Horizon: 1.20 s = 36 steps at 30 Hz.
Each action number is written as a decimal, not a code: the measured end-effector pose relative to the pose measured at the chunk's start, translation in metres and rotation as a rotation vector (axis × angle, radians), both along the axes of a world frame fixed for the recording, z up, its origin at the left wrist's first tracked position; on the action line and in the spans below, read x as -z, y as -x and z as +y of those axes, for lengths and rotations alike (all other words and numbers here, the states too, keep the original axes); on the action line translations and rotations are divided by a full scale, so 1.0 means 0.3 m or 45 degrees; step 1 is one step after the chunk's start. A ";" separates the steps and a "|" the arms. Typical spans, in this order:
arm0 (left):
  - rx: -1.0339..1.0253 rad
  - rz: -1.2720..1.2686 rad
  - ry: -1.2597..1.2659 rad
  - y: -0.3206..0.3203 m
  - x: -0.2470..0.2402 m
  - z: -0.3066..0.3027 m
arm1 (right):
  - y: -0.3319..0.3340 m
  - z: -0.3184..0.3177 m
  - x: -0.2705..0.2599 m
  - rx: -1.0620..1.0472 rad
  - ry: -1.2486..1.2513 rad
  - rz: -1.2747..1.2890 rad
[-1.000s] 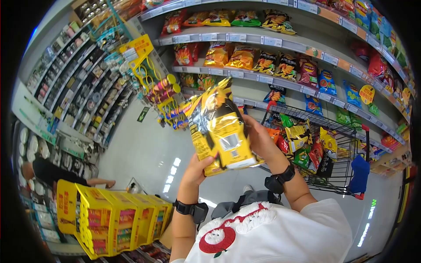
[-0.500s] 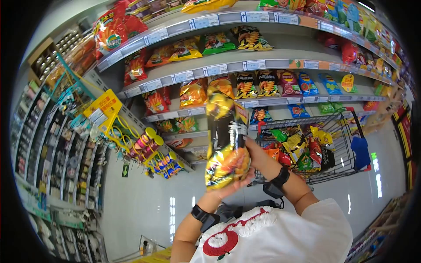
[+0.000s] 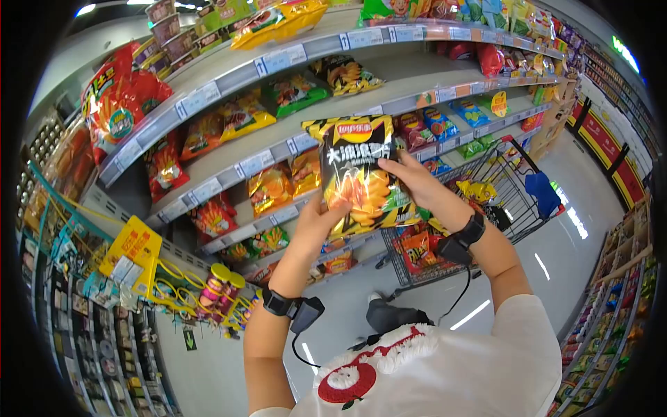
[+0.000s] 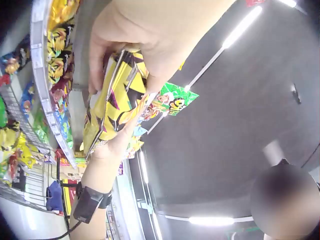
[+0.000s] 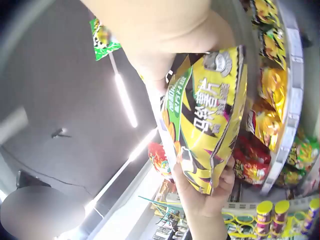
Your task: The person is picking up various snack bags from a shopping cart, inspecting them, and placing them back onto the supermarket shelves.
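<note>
A black and yellow chip bag (image 3: 361, 170) is held up in both hands, its printed front toward the head view. The left hand (image 3: 320, 217) grips its lower left side, thumb on the front. At its right edge the right hand (image 3: 415, 182) grips with the thumb over the front. The left wrist view shows the bag's striped yellow end (image 4: 120, 95) between the two hands. In the right wrist view the bag's yellow side (image 5: 210, 117) faces the camera, with the left hand's fingers (image 5: 226, 180) curled behind the lower end.
Curved shelves (image 3: 278, 59) of snack bags stand in front. A shopping cart with a blue cloth (image 3: 542, 194) and several bags inside is at the right. A yellow-tagged hanging display (image 3: 139, 254) stands at the left, and more shelving (image 3: 611, 306) at the lower right.
The bag has turned from its back to its front and now sits higher, gripped at both sides. The view has swung left and closer to the shelves; the cart appears nearer the bag.
</note>
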<state>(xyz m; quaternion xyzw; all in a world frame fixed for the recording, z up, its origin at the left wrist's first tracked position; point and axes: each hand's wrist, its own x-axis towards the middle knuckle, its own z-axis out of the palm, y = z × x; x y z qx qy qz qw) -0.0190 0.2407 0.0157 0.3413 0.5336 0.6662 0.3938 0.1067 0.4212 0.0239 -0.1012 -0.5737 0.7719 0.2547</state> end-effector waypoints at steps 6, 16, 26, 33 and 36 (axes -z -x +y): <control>0.083 -0.191 -0.118 0.102 -0.204 0.282 | 0.101 0.279 -0.242 0.202 -0.552 -0.129; -0.226 1.123 -0.010 0.444 -0.238 0.812 | 0.388 0.757 -0.370 0.047 -0.719 -0.028; -0.445 1.484 0.299 0.592 -0.178 0.933 | 0.623 0.916 -0.225 0.354 -0.793 -0.218; -0.295 1.568 0.399 0.501 -0.258 0.855 | 0.592 0.895 -0.208 0.451 -0.907 -0.025; -0.304 1.628 0.462 0.511 -0.211 0.840 | 0.579 0.925 -0.145 0.450 -1.134 -0.052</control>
